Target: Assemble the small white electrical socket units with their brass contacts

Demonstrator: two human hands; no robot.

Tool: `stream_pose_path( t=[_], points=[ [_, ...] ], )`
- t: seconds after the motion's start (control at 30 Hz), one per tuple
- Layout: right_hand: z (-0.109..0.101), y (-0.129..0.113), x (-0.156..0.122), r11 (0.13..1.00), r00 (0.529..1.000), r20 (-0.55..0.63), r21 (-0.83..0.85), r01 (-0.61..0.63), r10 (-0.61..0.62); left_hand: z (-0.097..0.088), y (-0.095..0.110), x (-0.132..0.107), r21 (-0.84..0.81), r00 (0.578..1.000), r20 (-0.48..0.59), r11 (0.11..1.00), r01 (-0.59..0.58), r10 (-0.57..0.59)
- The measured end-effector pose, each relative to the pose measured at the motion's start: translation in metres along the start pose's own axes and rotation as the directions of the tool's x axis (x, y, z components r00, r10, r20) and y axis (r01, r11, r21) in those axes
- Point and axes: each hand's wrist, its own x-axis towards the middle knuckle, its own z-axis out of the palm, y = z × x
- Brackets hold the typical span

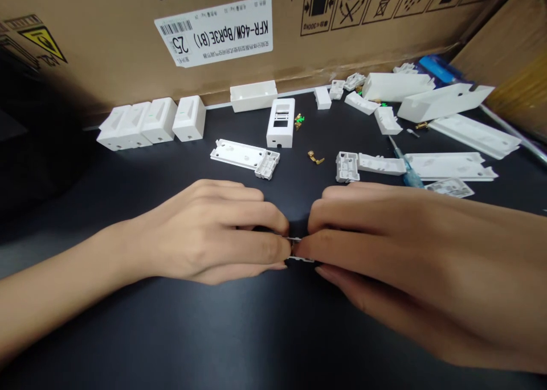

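Observation:
My left hand [222,230] and my right hand [384,242] meet low over the dark table. Their fingers are closed on a small white plastic part [302,259], and only slivers of its edges show between the fingertips. Just beyond my hands lies a small brass contact piece [316,157]. To its left a flat white plate [239,154] has a small white frame [268,163] at its right end. A white switch housing [281,122] with a rectangular opening stands behind, beside a brass and green piece [299,121].
Several white rocker switches [160,119] stand at the back left, against a cardboard box [128,54]. On the right lie white covers [444,101], white strips [448,167] and a screwdriver [408,168] with a blue translucent handle. A white tray-like cover [253,96] rests by the box.

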Motion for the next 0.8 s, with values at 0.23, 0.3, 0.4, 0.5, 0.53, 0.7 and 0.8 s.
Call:
stream_pose_path(
  t=[0.23,0.3,0.4,0.5,0.53,0.7,0.8],
  points=[
    [-0.0004,-0.0009,-0.0012,0.995,0.999,0.004,0.085,-0.054,0.054,-0.0041,0.0021,0.0012,-0.022,0.998,0.05,0.999,0.041,-0.039],
    [-0.0004,-0.0005,-0.0018,0.992,0.998,0.013,0.109,-0.069,0.068,-0.0021,0.0002,0.0001,-0.046,0.998,0.048,0.998,0.045,-0.043],
    [0.0002,0.0003,-0.0018,0.989,0.997,0.02,0.126,-0.078,0.076,0.0008,-0.0027,-0.0011,-0.049,0.999,0.03,0.998,0.032,-0.031],
    [0.0008,0.0004,-0.001,0.989,0.996,0.023,0.118,-0.088,0.086,0.0014,-0.0041,-0.0009,-0.039,1.0,0.021,0.999,0.022,-0.021],
    [0.0008,0.0002,-0.0009,0.99,0.996,0.02,0.113,-0.085,0.084,0.0011,-0.0041,-0.0006,-0.038,0.999,0.024,0.999,0.026,-0.025],
    [0.0004,-0.0007,-0.0019,0.995,0.998,0.005,0.081,-0.058,0.058,-0.0004,-0.0037,0.0008,-0.043,0.998,0.048,0.998,0.045,-0.043],
    [0.0004,-0.0001,-0.0023,0.998,0.999,0.004,0.054,-0.033,0.033,-0.0004,-0.0036,0.0005,-0.047,0.997,0.061,0.997,0.053,-0.05]
  ],
)
